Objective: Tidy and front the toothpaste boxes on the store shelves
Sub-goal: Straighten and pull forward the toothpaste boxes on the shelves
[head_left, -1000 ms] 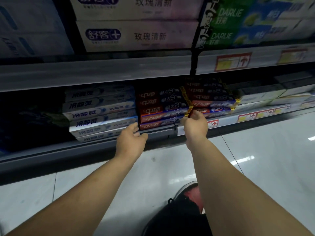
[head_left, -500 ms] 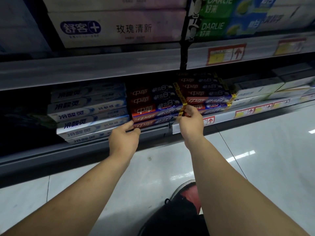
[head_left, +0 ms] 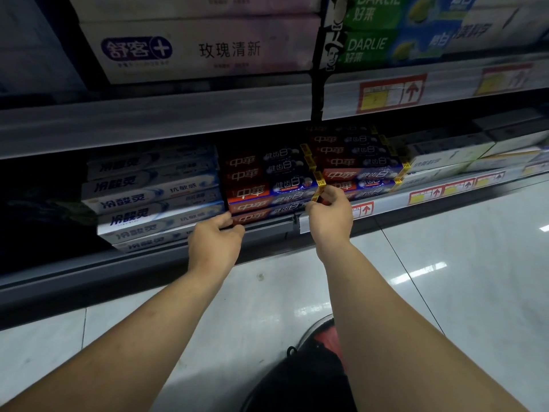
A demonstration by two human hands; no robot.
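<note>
On the low shelf stands a stack of red and blue toothpaste boxes (head_left: 267, 185), with a second such stack (head_left: 356, 162) to its right, set further back. My left hand (head_left: 215, 243) grips the left end of the bottom boxes of the near stack. My right hand (head_left: 329, 215) pinches the yellow right end of that stack's lower boxes. Left of them lies a tilted stack of white and blue boxes (head_left: 154, 197).
The grey shelf rail (head_left: 430, 193) carries red and yellow price tags. Pale boxes (head_left: 445, 162) lie at the right. The upper shelf holds white boxes (head_left: 202, 49) and green Darlie boxes (head_left: 386, 43). Glossy floor and a black shoe (head_left: 315, 367) are below.
My left hand has moved right from the white and blue stack to the red stack's left end and curled onto it. My right hand stays at the yellow ends.
</note>
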